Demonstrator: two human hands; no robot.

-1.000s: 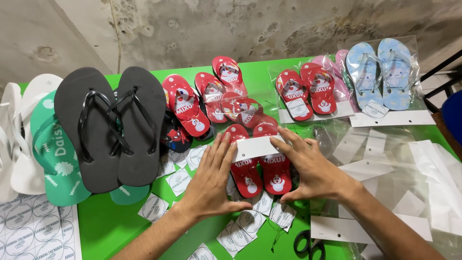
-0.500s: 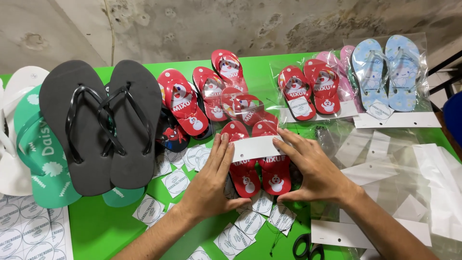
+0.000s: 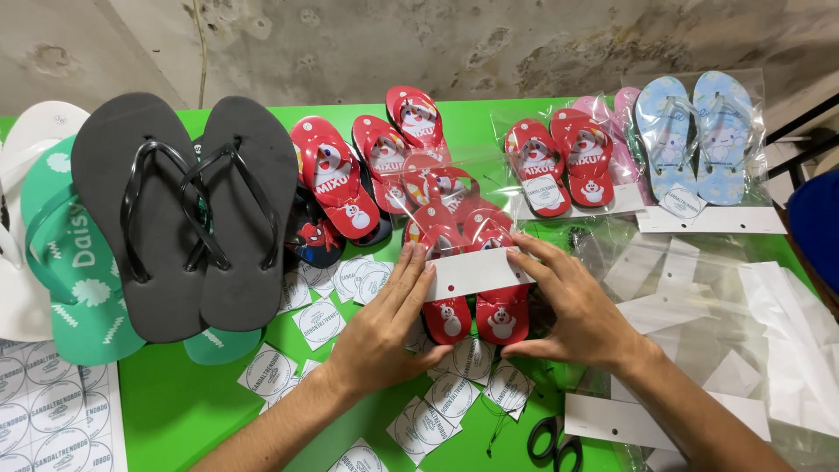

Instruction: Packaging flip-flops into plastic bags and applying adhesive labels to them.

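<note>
Black-handled scissors (image 3: 554,443) at the near edge of the green table (image 3: 175,411), only the finger loops in view. Round white printed stickers (image 3: 319,322) scattered loose just beyond, some under the wrists, plus a printed sticker sheet (image 3: 48,419) at the near left corner. White card strips (image 3: 651,419) and clear plastic bags (image 3: 786,323) piled on the near right.

Mid-table, both hands pressed flat on one pair of small red children's flip-flops with a white cartoon figure on each heel (image 3: 476,316), lying soles up, side by side and touching, toes pointing away. White rectangular card header (image 3: 476,273) laid across the middle of the pair, hiding the straps. Left hand (image 3: 384,328) open, fingers straight, fingertips on the left end of the card and the left sandal's edge. Right hand (image 3: 572,310) open too, fingers spread over the right end of the card, thumb tucked against the right sandal's heel. Neither hand clenched; holding down, not gripping.

Left of that, large black rubber flip-flops (image 3: 188,214) resting on a green pair with white lettering (image 3: 74,262) and a white pair (image 3: 26,218). Farther back, more red cartoon flip-flops (image 3: 376,166), some bagged (image 3: 559,166), then pink bagged ones (image 3: 622,131) and pale blue bagged ones (image 3: 695,135) at the far right. Stained grey wall (image 3: 437,44) behind.
</note>
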